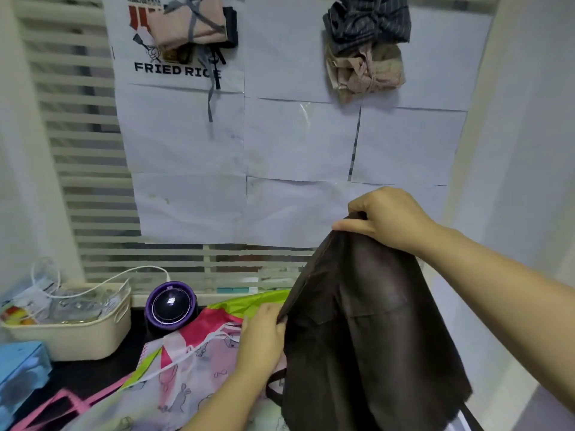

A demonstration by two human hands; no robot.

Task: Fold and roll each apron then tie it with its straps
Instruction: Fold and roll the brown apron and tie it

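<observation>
Brown apron [373,321] held up off the work surface, at the start of its fold. Your right hand [389,219] grips the bunched top edge with curled fingers and thumb; your left hand [261,334] pinches the apron's left side edge lower down, so the cloth hangs slack between the two holds. One dark strap [273,390] loops loose at the apron's lower left. Judged from this, the step in hand is spreading the apron before folding; the next move calls for laying it flat with edges squared and straps freed. The open room lies beyond the apron, on the white paper sheets [295,144]. Far beyond it, three tied bundles already sit: a pink bundle [189,23], a striped bundle [370,20] and a beige bundle [367,73]. To the apron's left lie a patterned apron [193,368], a purple round device [171,303] and a cream basket [93,337], crowding that side. A wall stands close on the apron's right.
</observation>
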